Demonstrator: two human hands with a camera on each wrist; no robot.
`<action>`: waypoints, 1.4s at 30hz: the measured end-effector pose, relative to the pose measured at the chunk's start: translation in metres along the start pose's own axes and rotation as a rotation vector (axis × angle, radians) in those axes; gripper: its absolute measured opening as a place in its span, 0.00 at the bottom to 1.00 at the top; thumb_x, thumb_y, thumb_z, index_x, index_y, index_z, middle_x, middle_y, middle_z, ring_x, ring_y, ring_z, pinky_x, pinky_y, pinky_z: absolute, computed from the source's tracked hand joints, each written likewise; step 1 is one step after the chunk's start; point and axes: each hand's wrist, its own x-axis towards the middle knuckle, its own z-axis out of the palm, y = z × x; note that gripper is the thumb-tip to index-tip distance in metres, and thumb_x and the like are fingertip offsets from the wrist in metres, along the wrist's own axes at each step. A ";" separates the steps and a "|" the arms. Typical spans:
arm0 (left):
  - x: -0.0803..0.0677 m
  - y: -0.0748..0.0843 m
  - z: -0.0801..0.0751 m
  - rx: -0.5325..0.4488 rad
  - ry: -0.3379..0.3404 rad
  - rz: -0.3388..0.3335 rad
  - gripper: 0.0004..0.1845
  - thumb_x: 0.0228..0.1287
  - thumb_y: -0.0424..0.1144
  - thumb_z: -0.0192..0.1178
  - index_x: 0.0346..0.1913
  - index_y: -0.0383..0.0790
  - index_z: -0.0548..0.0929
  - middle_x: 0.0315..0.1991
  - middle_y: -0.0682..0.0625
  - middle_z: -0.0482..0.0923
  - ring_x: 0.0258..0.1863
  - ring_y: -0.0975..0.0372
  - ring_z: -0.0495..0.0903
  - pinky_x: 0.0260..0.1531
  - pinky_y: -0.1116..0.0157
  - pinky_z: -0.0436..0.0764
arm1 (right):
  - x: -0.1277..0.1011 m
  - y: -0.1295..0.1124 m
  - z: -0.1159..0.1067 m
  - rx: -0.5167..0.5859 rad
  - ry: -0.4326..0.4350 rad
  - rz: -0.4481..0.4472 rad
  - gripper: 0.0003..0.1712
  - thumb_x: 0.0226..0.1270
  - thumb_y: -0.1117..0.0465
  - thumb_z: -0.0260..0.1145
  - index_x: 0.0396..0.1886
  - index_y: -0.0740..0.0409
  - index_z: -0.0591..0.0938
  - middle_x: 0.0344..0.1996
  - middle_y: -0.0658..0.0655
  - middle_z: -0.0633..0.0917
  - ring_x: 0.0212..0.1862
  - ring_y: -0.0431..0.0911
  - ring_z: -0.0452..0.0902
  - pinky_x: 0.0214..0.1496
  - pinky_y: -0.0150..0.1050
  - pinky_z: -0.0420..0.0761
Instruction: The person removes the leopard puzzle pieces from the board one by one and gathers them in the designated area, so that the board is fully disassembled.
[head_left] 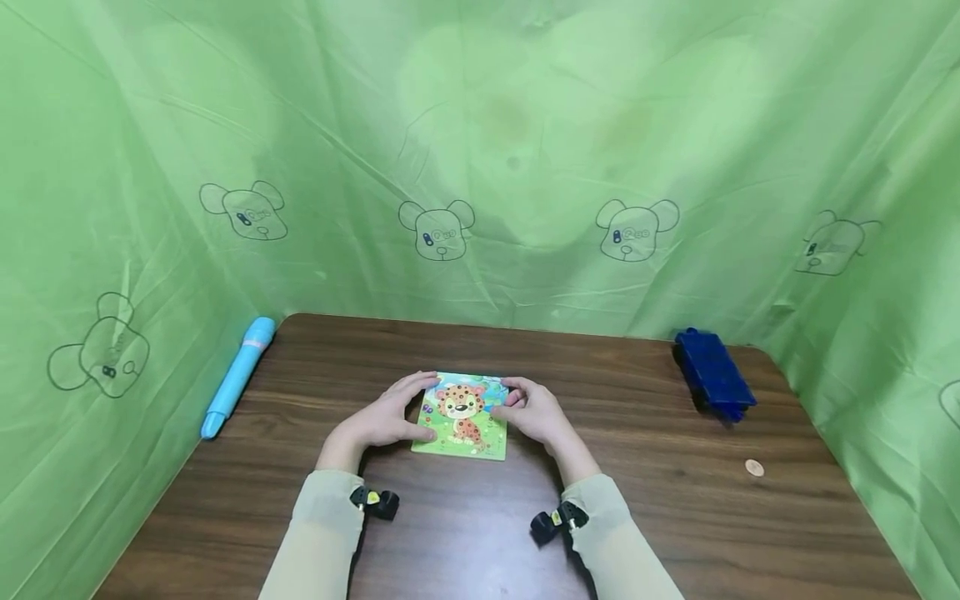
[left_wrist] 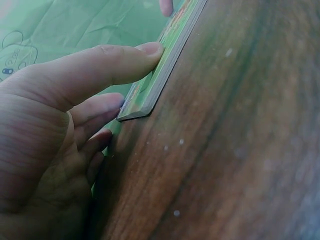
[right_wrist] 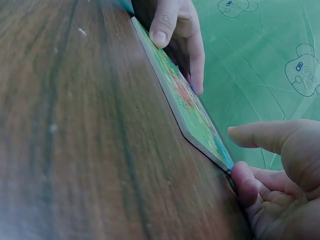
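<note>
1. Two hands frame the leopard puzzle board (head_left: pixel 462 416), which lies flat at the middle of the wooden table (head_left: pixel 637 517).
2. My left hand (head_left: pixel 384 419) pinches its left edge, thumb on the near corner.
3. My right hand (head_left: pixel 531 411) grips the right edge, fingers curled.

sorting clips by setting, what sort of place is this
Probably a small staged recording booth, not a lived-in room. A dark wooden table is closed in on three sides by a green plastic sheet printed with cartoon bears, and it holds only a few props, among them a leopard puzzle board.
</note>
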 end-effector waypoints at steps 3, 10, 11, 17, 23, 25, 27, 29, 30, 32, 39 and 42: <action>0.000 0.001 0.002 -0.002 0.007 0.002 0.52 0.52 0.54 0.77 0.79 0.49 0.61 0.81 0.51 0.50 0.80 0.51 0.45 0.72 0.38 0.53 | 0.000 0.001 -0.002 0.013 -0.004 0.004 0.36 0.55 0.61 0.79 0.64 0.62 0.79 0.36 0.55 0.82 0.36 0.44 0.74 0.32 0.33 0.75; -0.002 0.004 0.008 0.006 0.011 -0.011 0.52 0.52 0.53 0.77 0.78 0.49 0.62 0.80 0.50 0.50 0.79 0.51 0.46 0.72 0.39 0.54 | 0.000 0.005 -0.005 0.036 -0.035 0.015 0.34 0.57 0.60 0.78 0.63 0.62 0.80 0.35 0.54 0.83 0.33 0.42 0.74 0.31 0.32 0.74; -0.002 0.004 0.008 0.007 0.008 -0.012 0.52 0.52 0.53 0.77 0.79 0.49 0.62 0.80 0.50 0.50 0.79 0.51 0.45 0.72 0.39 0.54 | 0.000 0.006 -0.005 0.042 -0.040 0.016 0.34 0.57 0.60 0.78 0.64 0.62 0.80 0.35 0.54 0.83 0.33 0.42 0.74 0.31 0.32 0.74; -0.001 0.005 0.008 0.024 -0.005 -0.015 0.52 0.52 0.53 0.77 0.79 0.49 0.62 0.81 0.51 0.50 0.79 0.50 0.45 0.71 0.38 0.54 | 0.002 0.007 -0.005 0.074 -0.045 0.024 0.34 0.58 0.60 0.78 0.64 0.62 0.78 0.37 0.54 0.83 0.34 0.42 0.73 0.31 0.32 0.74; 0.003 0.003 0.006 0.041 -0.007 -0.007 0.52 0.53 0.54 0.76 0.79 0.49 0.62 0.80 0.53 0.50 0.79 0.51 0.45 0.71 0.39 0.55 | 0.004 0.003 -0.004 0.083 -0.028 0.026 0.33 0.59 0.61 0.77 0.63 0.63 0.78 0.38 0.55 0.82 0.34 0.43 0.72 0.31 0.32 0.73; 0.003 0.003 0.005 0.044 -0.011 -0.009 0.52 0.53 0.54 0.76 0.79 0.50 0.62 0.80 0.54 0.50 0.80 0.52 0.45 0.72 0.39 0.54 | 0.004 0.002 -0.003 0.087 -0.019 0.031 0.32 0.59 0.62 0.77 0.63 0.63 0.78 0.39 0.56 0.81 0.34 0.43 0.72 0.31 0.33 0.73; 0.004 0.003 0.004 0.046 -0.013 -0.002 0.51 0.53 0.54 0.76 0.79 0.49 0.62 0.80 0.54 0.50 0.80 0.51 0.45 0.72 0.39 0.54 | 0.004 0.001 -0.003 0.089 -0.011 0.036 0.32 0.59 0.62 0.77 0.62 0.63 0.78 0.41 0.57 0.81 0.35 0.43 0.72 0.32 0.33 0.73; 0.005 0.002 0.004 0.054 -0.011 0.002 0.51 0.53 0.54 0.76 0.79 0.49 0.62 0.80 0.54 0.50 0.79 0.52 0.45 0.72 0.40 0.55 | 0.005 0.002 -0.002 0.085 0.001 0.030 0.31 0.59 0.62 0.77 0.62 0.63 0.78 0.43 0.59 0.81 0.36 0.44 0.72 0.32 0.33 0.73; 0.006 0.002 0.004 0.057 -0.010 0.004 0.51 0.53 0.54 0.76 0.79 0.49 0.62 0.80 0.54 0.51 0.79 0.52 0.45 0.72 0.40 0.55 | 0.006 0.002 -0.001 0.088 0.004 0.028 0.31 0.59 0.63 0.77 0.62 0.63 0.78 0.44 0.60 0.80 0.37 0.45 0.72 0.32 0.34 0.73; 0.006 0.001 0.003 0.060 -0.008 0.005 0.51 0.53 0.53 0.76 0.79 0.49 0.62 0.80 0.54 0.51 0.79 0.52 0.46 0.72 0.40 0.55 | 0.007 0.003 0.001 0.089 0.010 0.022 0.30 0.59 0.64 0.76 0.61 0.63 0.78 0.47 0.60 0.80 0.37 0.45 0.71 0.33 0.33 0.73; 0.004 0.002 0.002 0.063 -0.005 -0.009 0.52 0.52 0.54 0.76 0.79 0.49 0.62 0.80 0.52 0.51 0.80 0.50 0.45 0.72 0.38 0.54 | 0.010 0.002 0.003 0.063 0.045 0.006 0.28 0.56 0.66 0.78 0.58 0.58 0.80 0.49 0.55 0.83 0.36 0.46 0.74 0.34 0.37 0.75; 0.004 0.001 0.002 0.062 -0.007 -0.012 0.52 0.52 0.55 0.76 0.79 0.52 0.61 0.80 0.52 0.51 0.80 0.50 0.45 0.71 0.37 0.54 | 0.011 0.001 0.003 0.048 0.054 -0.004 0.26 0.57 0.66 0.77 0.57 0.56 0.80 0.47 0.55 0.83 0.37 0.47 0.74 0.38 0.38 0.76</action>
